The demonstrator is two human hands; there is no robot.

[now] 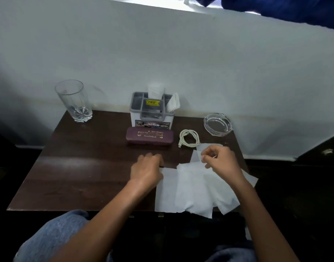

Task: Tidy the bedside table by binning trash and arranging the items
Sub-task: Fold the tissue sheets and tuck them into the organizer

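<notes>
- The paper (196,190), several thin white sheets overlapping, lies on the near right corner of the table (86,167). Its edges hang past the front and right rims. Going by the task, this is probably the trash.
- The right hand (221,161) sits over the far part of the sheets. Its grip is clamped, thumb and forefinger pinching a raised edge of the paper, probably to peel off one sheet or gather the lot.
- The left hand (147,169) rests knuckles-up on the table at the paper's left edge, fingers bent under. It seems placed to steady the sheets against the pull. The fingertips are hidden, so I cannot tell whether its grip holds anything.
- Behind the hands a case (150,138) lies flat just in front of an organiser (152,118). The organiser stands against the wall with tissues sticking up from it.
- A coiled cable (188,138) lies right of the case, its near loop touching or just beside the paper's far edge. A careless gather could drag it along.
- An ashtray (218,124) sits at the far right corner and a glass (73,101) stands upright at the far left. Both are well apart from the hands and look already set along the back.
- No bin is in view, so the paper likely needs bunching into one hand before it is carried off.
</notes>
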